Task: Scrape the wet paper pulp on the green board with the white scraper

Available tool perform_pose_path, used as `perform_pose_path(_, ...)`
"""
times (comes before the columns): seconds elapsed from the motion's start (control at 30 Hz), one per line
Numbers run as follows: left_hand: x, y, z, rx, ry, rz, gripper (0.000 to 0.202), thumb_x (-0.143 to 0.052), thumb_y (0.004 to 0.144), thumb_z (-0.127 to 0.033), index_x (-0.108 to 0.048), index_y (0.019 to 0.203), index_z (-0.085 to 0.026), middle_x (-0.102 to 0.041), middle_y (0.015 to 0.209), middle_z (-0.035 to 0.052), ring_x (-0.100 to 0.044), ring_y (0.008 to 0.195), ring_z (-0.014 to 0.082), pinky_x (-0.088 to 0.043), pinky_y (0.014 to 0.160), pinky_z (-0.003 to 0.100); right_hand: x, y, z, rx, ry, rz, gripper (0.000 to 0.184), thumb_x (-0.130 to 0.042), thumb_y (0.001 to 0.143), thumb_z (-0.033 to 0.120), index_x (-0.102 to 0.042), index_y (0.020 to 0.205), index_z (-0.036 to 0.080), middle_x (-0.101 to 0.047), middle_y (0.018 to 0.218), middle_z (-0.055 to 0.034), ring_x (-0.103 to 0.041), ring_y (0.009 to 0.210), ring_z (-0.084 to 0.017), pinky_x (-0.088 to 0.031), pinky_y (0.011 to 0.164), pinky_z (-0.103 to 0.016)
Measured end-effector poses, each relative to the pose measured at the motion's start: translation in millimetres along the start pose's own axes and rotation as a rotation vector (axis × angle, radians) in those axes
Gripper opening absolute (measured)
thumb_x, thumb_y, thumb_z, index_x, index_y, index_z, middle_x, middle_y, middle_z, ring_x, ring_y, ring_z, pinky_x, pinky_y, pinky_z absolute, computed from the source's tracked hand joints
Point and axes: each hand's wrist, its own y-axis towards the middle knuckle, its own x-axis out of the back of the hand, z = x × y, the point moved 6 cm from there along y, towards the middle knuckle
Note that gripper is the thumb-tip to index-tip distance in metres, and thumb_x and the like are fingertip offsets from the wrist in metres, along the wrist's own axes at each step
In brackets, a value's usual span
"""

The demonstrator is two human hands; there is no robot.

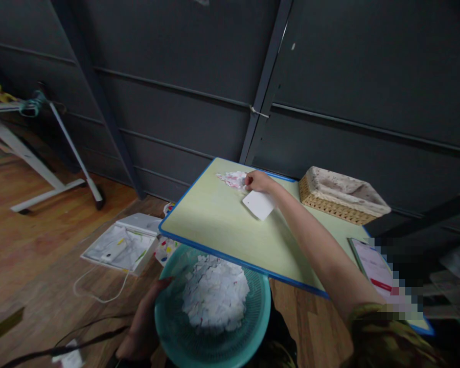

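The small heap of paper scraps (230, 179) lies near the far edge of the table (203, 220). At its right side is the right hand (258, 182), its fingers curled in and thumb drawn close; I cannot tell whether a scrap is pinched between them. Just below that hand, a white card (259, 205) lies on the table.

Below the near edge, the plastic basket (265, 317) bears a far larger pile of torn paper (216, 294). The left hand (147, 314) is at its left side, thumb over the rim, seemingly gripping it. Going by the two piles, most of the paper appears to be in the basket already, with only the small heap left on the table.

Farther out, a wicker basket (322, 204) stands at the table's far right, and an open box (138, 268) sits on the floor to the left.
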Motion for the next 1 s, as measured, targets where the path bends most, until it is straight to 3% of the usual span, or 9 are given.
perform_pose_path(0.17, 5.2, 6, 4, 0.004, -0.018, 0.014, 0.010, -0.062, 0.078, -0.011, -0.071, 0.075, -0.013, -0.077, 0.060, 0.0059, -0.068, 0.049, 0.0177, -0.056, 0.050, 0.027, 3, -2, -2, 0.004, 0.020, -0.020, 0.013, -0.072, 0.066, 0.015, -0.072, 0.079, 0.015, -0.072, 0.083, -0.0046, -0.059, 0.070, -0.014, -0.039, 0.063, -0.024)
perform_pose_path(0.37, 5.6, 2, 2, 0.007, -0.041, -0.035, 0.013, -0.061, 0.081, -0.017, -0.072, 0.076, -0.013, -0.078, 0.063, 0.0069, -0.070, 0.054, 0.0189, -0.057, 0.055, 0.028, 10, -4, -3, -0.004, 0.007, -0.075, 0.025, -0.070, 0.070, 0.010, -0.075, 0.093, 0.015, -0.073, 0.086, -0.0048, -0.063, 0.075, -0.014, -0.042, 0.066, -0.023)
perform_pose_path(0.53, 1.9, 0, 1, 0.007, -0.029, -0.015, 0.009, -0.062, 0.078, -0.014, -0.072, 0.079, -0.013, -0.078, 0.062, 0.0062, -0.070, 0.053, 0.0201, -0.057, 0.054, 0.030, 18, -3, -7, -0.046, -0.048, -0.101, 0.014, -0.065, 0.076, 0.013, -0.076, 0.085, 0.015, -0.074, 0.089, -0.0085, -0.066, 0.081, -0.018, -0.043, 0.070, -0.025)
perform_pose_path(0.67, 4.4, 3, 1, 0.003, -0.020, -0.017, 0.010, -0.061, 0.079, -0.014, -0.071, 0.076, -0.013, -0.077, 0.062, 0.0067, -0.069, 0.053, 0.0193, -0.057, 0.054, 0.030, 22, -3, -8, -0.076, -0.110, -0.152, 0.017, -0.061, 0.083, 0.022, -0.074, 0.092, 0.014, -0.074, 0.095, -0.0130, -0.066, 0.085, -0.021, -0.043, 0.069, -0.026)
perform_pose_path(0.87, 3.6, 4, 2, -0.001, -0.016, 0.011, 0.016, -0.062, 0.080, -0.017, -0.070, 0.094, -0.014, -0.079, 0.070, 0.0063, -0.072, 0.061, 0.0211, -0.059, 0.061, 0.033, 19, -6, 0, -0.010, -0.146, -0.161, 0.029, -0.048, 0.093, 0.029, -0.072, 0.096, 0.013, -0.073, 0.099, -0.0148, -0.066, 0.085, -0.021, -0.041, 0.068, -0.026)
perform_pose_path(1.0, 4.6, 4, 2, -0.008, -0.028, 0.014, 0.013, -0.060, 0.081, -0.016, -0.071, 0.088, -0.013, -0.079, 0.069, 0.0065, -0.072, 0.060, 0.0206, -0.059, 0.063, 0.033, 19, -6, 0, 0.033, -0.078, -0.196, 0.025, -0.053, 0.089, 0.025, -0.075, 0.091, 0.013, -0.074, 0.097, -0.0119, -0.066, 0.087, -0.020, -0.042, 0.071, -0.026)
